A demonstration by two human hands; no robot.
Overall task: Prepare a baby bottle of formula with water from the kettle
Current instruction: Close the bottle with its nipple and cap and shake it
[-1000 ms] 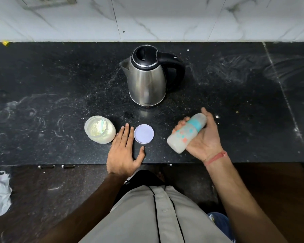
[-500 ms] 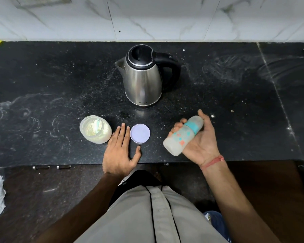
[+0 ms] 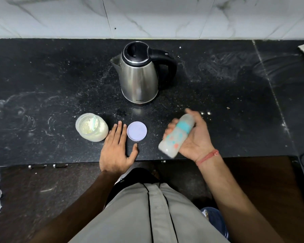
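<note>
over black counter (image 3: pixel 42 76), right hand (image 3: pixel 195 137) grips tilted bottle (image 3: pixel 175 135), cap up-right; left hand (image 3: pixel 116 149) flat.

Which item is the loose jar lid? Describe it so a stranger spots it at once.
Start at the steel kettle at the back of the black counter and come straight toward the near edge. The lid lies flat there, between the left hand and the bottle. It alone is a flat, pale lilac disc; the open powder jar stands taller.
</note>
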